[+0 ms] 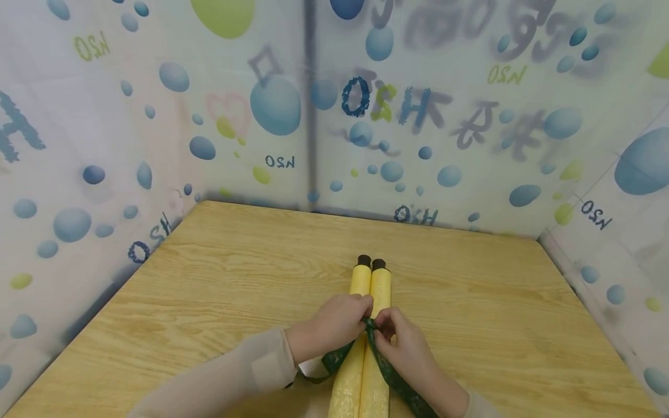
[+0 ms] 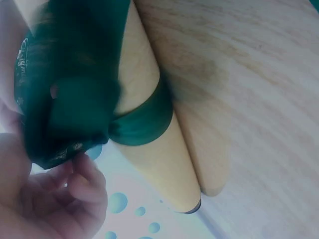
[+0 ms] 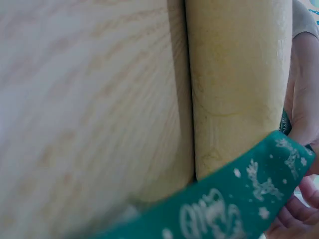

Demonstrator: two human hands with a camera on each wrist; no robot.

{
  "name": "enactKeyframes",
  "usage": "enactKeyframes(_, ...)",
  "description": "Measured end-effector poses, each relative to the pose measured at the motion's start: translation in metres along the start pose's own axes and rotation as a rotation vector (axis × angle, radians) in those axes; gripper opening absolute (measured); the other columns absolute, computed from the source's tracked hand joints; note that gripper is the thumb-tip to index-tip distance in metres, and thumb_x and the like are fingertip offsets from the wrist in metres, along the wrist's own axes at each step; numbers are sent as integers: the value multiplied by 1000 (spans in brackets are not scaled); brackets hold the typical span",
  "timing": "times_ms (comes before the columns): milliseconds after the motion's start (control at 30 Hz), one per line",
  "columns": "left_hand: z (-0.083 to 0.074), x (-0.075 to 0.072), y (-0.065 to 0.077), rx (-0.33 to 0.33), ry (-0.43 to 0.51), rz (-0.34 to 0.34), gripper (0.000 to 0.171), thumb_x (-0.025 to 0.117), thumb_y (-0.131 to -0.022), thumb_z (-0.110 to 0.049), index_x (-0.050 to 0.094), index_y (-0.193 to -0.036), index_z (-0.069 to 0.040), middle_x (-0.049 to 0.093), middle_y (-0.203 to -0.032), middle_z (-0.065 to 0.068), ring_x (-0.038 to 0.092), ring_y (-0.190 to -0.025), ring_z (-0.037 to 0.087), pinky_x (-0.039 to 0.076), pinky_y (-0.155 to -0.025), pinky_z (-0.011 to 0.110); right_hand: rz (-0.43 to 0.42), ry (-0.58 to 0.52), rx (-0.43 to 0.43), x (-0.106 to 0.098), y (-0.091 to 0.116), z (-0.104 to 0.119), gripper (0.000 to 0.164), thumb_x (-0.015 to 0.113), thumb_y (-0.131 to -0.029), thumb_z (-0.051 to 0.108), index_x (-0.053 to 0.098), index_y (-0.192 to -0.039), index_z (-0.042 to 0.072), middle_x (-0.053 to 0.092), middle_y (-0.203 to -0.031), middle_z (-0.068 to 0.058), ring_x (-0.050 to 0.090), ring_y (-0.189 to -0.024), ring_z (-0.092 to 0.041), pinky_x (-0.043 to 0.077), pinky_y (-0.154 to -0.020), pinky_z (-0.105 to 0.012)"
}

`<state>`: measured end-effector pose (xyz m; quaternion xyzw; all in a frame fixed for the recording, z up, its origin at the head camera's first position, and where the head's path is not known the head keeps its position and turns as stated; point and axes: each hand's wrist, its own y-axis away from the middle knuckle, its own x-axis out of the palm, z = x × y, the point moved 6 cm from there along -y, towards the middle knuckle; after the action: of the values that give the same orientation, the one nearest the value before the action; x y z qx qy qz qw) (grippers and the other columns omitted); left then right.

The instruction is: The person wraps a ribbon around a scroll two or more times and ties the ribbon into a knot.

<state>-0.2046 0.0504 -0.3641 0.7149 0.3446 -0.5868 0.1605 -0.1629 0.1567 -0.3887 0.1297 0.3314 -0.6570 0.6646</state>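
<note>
Two long yellow rolls [image 1: 383, 284] with black ends lie side by side on the table, pointing away from me. A dark green ribbon [image 1: 399, 386] passes round them and comes together on top. With thumb and fingers, my left hand [image 1: 342, 318] pinches the ribbon at this crossing, over the left roll. Just to its right, my right hand [image 1: 407, 348] pinches the ribbon too, and one tail runs down below it. White printed figures and lettering show on the green ribbon [image 3: 249, 184] in the right wrist view. A flat band [image 2: 144, 124] hugs a roll in the left wrist view.
The wood-grain table [image 1: 251, 249] stretches out around the rolls. Fabric walls [image 1: 240, 157] with blue and green spots stand behind it and at both sides. A small white patch [image 1: 313, 367] shows beneath my left forearm, by a ribbon loop.
</note>
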Motion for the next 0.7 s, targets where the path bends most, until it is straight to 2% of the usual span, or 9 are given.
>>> enactKeyframes(100, 0, 2, 0, -18, -62, -12, 17, 68, -83, -10, 51, -82, -11, 48, -67, -3, 43, -52, 5, 34, -46, 15, 15, -39, -28, 0, 1, -1, 21, 65, -82, -3, 54, -95, 9, 57, -80, 6, 52, -69, -3, 46, -60, -22)
enactKeyframes(167, 1, 3, 0, -35, -95, -31, 17, 69, -84, -14, 52, -84, -10, 48, -68, -2, 43, -52, 6, 34, -46, 16, 20, -81, -17, -1, 0, -2, 16, 63, -87, 2, 54, -98, 8, 58, -80, 5, 53, -69, -4, 47, -61, -22)
enactKeyframes(300, 4, 5, 1, -72, -137, -59, 18, 69, -84, -18, 53, -84, -10, 48, -64, -2, 43, -50, 6, 33, -43, 18, 43, -206, 97, -3, -4, -11, 16, 54, -94, 8, 55, -110, 4, 59, -74, 0, 53, -62, -9, 46, -58, -24)
enactKeyframes(467, 5, 5, 2, -60, -187, -68, 18, 67, -86, -20, 51, -83, -12, 42, -54, -5, 37, -43, 6, 29, -38, 19, 163, -319, 225, -3, -11, -20, 31, 54, -95, 11, 54, -123, -3, 59, -73, -5, 47, -53, -11, 42, -51, -23)
enactKeyframes(600, 4, 4, 2, -40, -214, -70, 15, 65, -87, -19, 51, -81, -14, 37, -51, -7, 33, -41, 5, 26, -37, 18, 234, -377, 285, 1, -12, -24, 32, 57, -94, 13, 57, -121, -4, 60, -77, -3, 45, -53, -11, 39, -49, -23)
enactKeyframes(700, 4, 4, 1, -40, -208, -70, 17, 65, -88, -19, 51, -79, -14, 36, -51, -7, 33, -41, 5, 25, -37, 18, 242, -385, 304, 2, -13, -26, 28, 58, -93, 14, 60, -114, -4, 59, -75, -2, 44, -53, -11, 39, -49, -23)
